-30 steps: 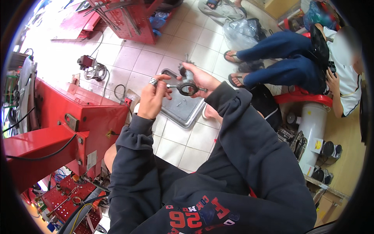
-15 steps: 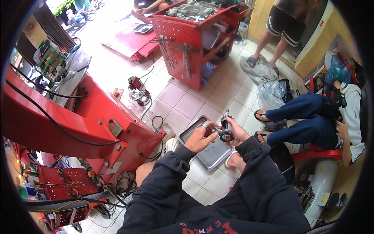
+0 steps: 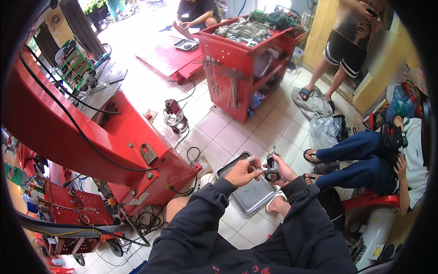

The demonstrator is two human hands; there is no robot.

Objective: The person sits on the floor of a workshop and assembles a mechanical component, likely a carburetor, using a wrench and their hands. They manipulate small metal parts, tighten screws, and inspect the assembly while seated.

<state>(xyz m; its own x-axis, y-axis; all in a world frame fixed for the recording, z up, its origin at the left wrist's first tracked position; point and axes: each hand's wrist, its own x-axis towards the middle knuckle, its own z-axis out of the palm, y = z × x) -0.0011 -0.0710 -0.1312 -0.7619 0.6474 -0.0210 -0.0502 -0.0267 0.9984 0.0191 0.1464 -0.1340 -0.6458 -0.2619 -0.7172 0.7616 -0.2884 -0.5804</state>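
Note:
My right hand (image 3: 286, 171) is wrapped around a dark metal part with a round bore (image 3: 272, 175), which looks like a throttle body. A thin stem sticks up from its far end. Close against the part's left side, my left hand (image 3: 242, 174) has its thumb and fingertips pinched together. What they hold, if anything, is too small to make out. Below both hands a grey metal tray (image 3: 247, 209) lies on the tiled floor between my feet, with a few small pieces in it.
To the left stands a large red machine (image 3: 132, 141) with a padlock. A red tool cart (image 3: 228, 86) holding rags and tools is ahead. One person sits close on my right, another stands beyond, and a third crouches by a red platform (image 3: 164, 64).
The view has shifted, so the surroundings sit lower and farther right. My left fingers have drawn together into a pinch beside the metal part, which stays in my right hand.

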